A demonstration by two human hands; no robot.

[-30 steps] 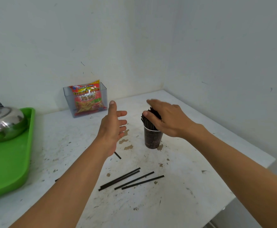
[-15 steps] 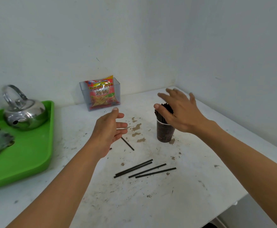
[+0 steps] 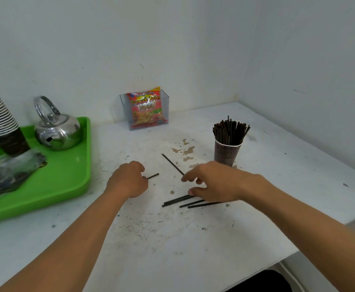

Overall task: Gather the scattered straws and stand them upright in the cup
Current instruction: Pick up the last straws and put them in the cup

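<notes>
Both hands have dropped from cup (image 3: 227, 153) to tabletop (image 3: 193, 239) to gather: left hand (image 3: 128, 182), fingers curled on a straw (image 3: 154, 175); right hand (image 3: 216, 182), fingers spread over loose straws (image 3: 178, 201).

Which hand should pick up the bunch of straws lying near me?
Right. The right hand is open just over the bunch and nearer the cup; the left hand pinches a lone straw.
</notes>
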